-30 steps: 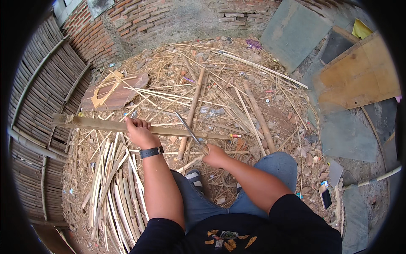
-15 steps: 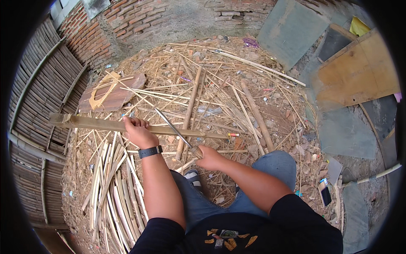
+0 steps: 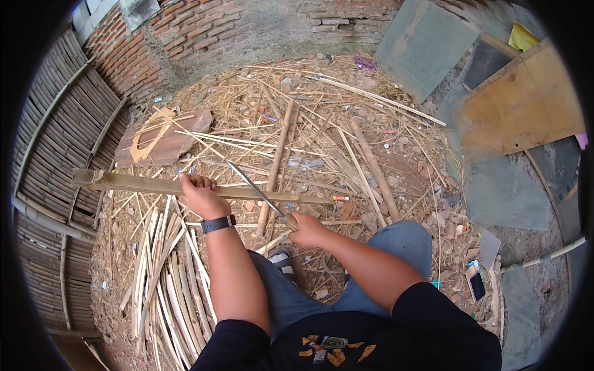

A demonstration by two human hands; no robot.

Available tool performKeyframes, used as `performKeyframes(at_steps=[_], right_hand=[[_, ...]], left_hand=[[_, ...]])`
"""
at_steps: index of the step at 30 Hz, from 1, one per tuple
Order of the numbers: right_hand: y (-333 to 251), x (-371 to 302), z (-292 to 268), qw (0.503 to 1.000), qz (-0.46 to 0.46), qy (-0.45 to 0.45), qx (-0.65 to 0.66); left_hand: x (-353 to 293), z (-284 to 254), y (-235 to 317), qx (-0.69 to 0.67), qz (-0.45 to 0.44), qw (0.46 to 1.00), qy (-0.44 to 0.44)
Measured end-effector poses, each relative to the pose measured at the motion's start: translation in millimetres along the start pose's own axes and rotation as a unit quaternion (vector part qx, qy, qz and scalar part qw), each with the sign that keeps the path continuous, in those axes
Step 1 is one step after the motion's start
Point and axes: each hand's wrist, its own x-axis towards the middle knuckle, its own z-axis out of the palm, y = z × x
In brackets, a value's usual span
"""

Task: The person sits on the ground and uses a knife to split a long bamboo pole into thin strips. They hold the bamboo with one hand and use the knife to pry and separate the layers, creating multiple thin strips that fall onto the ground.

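Observation:
A long split bamboo piece [image 3: 139, 183] lies crosswise in front of me, its wide end at the left and its thin end near the middle. My left hand [image 3: 201, 195] is closed around its middle, thumb on the upper side. In my right hand [image 3: 307, 230] is the wooden handle of a long-bladed knife [image 3: 249, 185]. The blade slants up and to the left across the bamboo, close to or against it; contact cannot be made out for certain. A wristwatch [image 3: 218, 223] is on my left wrist.
Bundled bamboo strips [image 3: 176, 290] lie at my left, beside a woven bamboo wall [image 3: 52, 154]. Bamboo poles [image 3: 375, 167] and loose strips litter the ground ahead, before a brick wall [image 3: 247, 28]. Worn boards [image 3: 520, 102] and a phone [image 3: 476, 284] lie at the right.
Almost nothing differs. Both hands, the knife and the bamboo hold nearly the same place, with only a slight shift of the whole view.

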Motion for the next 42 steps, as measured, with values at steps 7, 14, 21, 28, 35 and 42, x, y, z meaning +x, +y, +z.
performKeyframes(at_steps=[7,14,21,28,35,42], right_hand=[[-12,-4,-1,0.998,-0.009,-0.033,0.044],[5,5,10,0.999,-0.04,0.013,0.032],[2,2,6,0.999,-0.024,0.002,0.026],[-3,2,5,0.999,-0.023,-0.021,0.013],[-4,0,4,0.999,-0.015,-0.017,0.026],[0,2,10,1.0,-0.019,-0.012,0.019]], left_hand=[[3,-2,0,-0.003,0.014,1.0,-0.001],[3,-3,1,-0.009,-0.001,1.0,-0.002],[2,-3,-1,-0.005,0.001,1.0,-0.01],[4,-5,0,-0.004,-0.001,1.0,-0.007],[-1,-2,3,0.001,-0.01,1.0,-0.01],[4,-4,0,-0.002,-0.008,1.0,-0.003]])
